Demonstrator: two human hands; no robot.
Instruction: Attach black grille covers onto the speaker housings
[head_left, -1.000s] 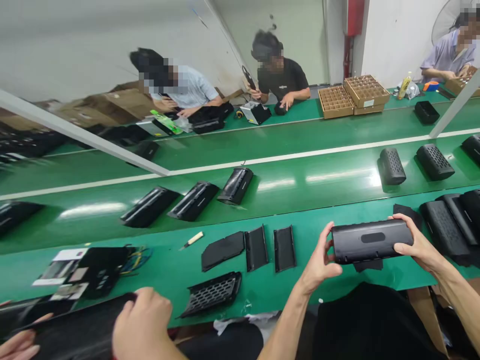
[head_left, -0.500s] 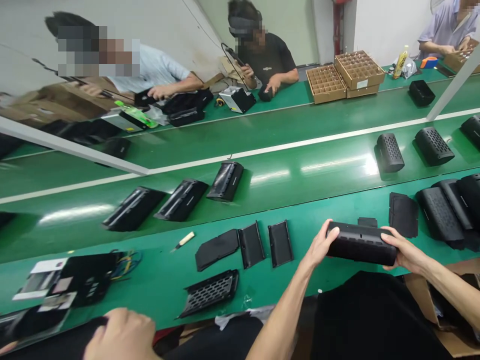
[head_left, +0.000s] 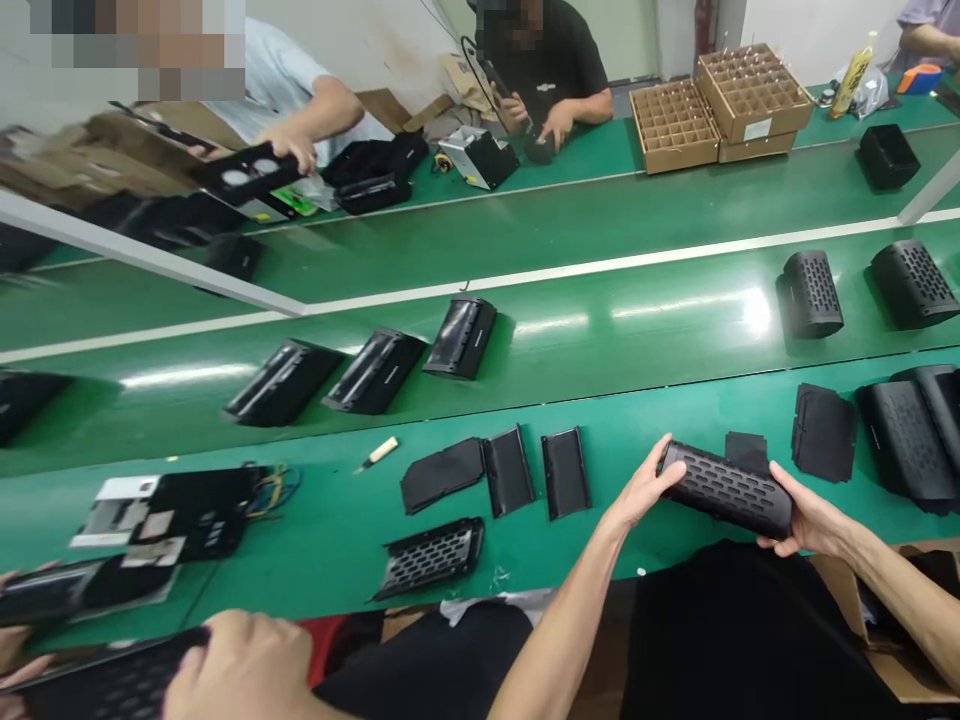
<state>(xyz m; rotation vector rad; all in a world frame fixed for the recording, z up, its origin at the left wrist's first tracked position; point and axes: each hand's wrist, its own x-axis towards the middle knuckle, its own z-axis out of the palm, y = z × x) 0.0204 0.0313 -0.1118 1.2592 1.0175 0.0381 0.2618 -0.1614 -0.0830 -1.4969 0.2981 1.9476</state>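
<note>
A black speaker-like housing (head_left: 727, 490) is held above the green table, its face of oblong slots turned up toward me. My left hand (head_left: 646, 488) grips its left end, with the thumb on top. Around the right end is my right hand (head_left: 810, 515). Just behind the housing lies a small black sheet (head_left: 746, 450). A stack of dark sheets (head_left: 825, 432) rests farther right, beside several black housings (head_left: 904, 440). To the left are two curved black panels (head_left: 510, 470) (head_left: 566, 472), more flat sheets (head_left: 442, 475) and a slotted cover (head_left: 431, 557).
A neighbour's hand (head_left: 240, 660) holds another housing at bottom left. Several housings sit on the green belt (head_left: 600, 350). A pale-handled tool (head_left: 379, 452) lies on the table. People work opposite, near divided cardboard trays (head_left: 675, 125). A slanted white bar (head_left: 150, 250) crosses the upper left.
The housing in my hands has rolled, bringing its slotted face into view. My view has shifted slightly. Opposite, a person has lifted a black part with round pale areas.
</note>
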